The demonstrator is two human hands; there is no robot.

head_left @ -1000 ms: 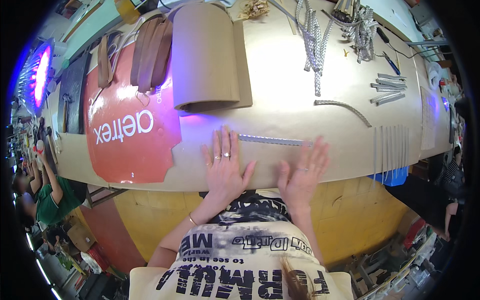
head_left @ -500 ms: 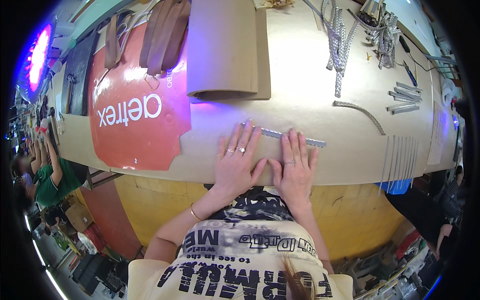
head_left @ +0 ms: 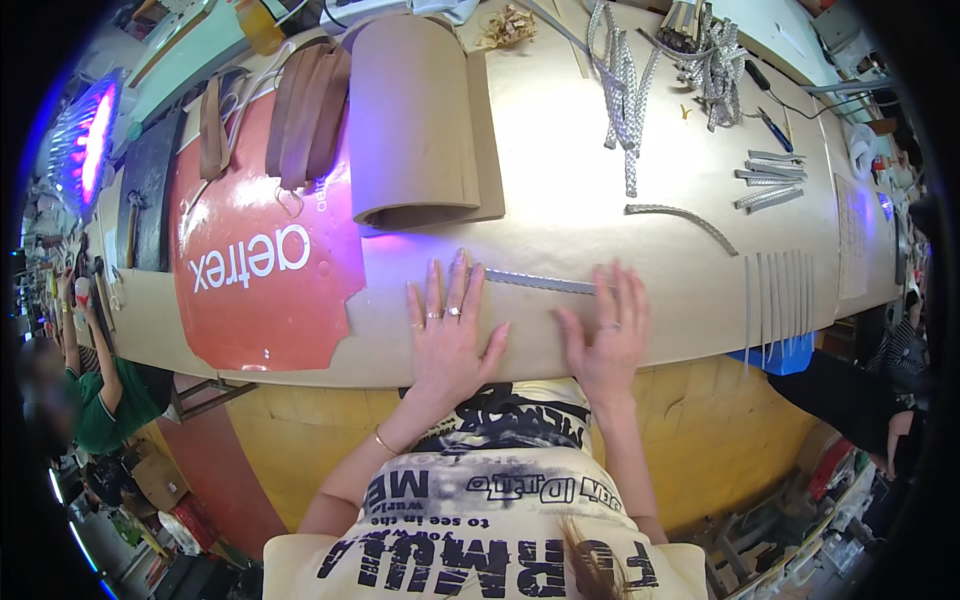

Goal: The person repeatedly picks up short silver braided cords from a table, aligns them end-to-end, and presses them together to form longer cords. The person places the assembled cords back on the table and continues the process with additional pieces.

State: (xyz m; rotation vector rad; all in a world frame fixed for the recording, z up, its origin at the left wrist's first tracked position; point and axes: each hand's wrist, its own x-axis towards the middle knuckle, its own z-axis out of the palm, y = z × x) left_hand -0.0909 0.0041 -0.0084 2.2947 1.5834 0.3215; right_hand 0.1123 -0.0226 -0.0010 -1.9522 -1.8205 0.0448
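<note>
A slim silver-grey braided strip (head_left: pixel 540 282) lies nearly crosswise on the gold-toned desk (head_left: pixel 560 225), near its front edge, between a worker's two hands, both palm-down with fingers extended and neither clenched. The left hand (head_left: pixel 447 335) has its fingertips at the strip's left end; the right hand (head_left: pixel 612 340), slightly blurred, covers the other end, and whether it presses cannot be told. Beyond, a curved braided length (head_left: pixel 685 220) lies apart, near short cut pieces (head_left: pixel 772 182) and a row of thin grey strips (head_left: pixel 780 300) at the desk's edge. To the left, a red sheet (head_left: pixel 245 325) carries large white lettering, upside down to the worker, beside a brown rolled board (head_left: pixel 415 120) and brown straps (head_left: pixel 305 110). Bold dark lettering, also inverted, covers the worker's cream shirt (head_left: pixel 440 510). At far left is a person in green (head_left: pixel 98 415).
</note>
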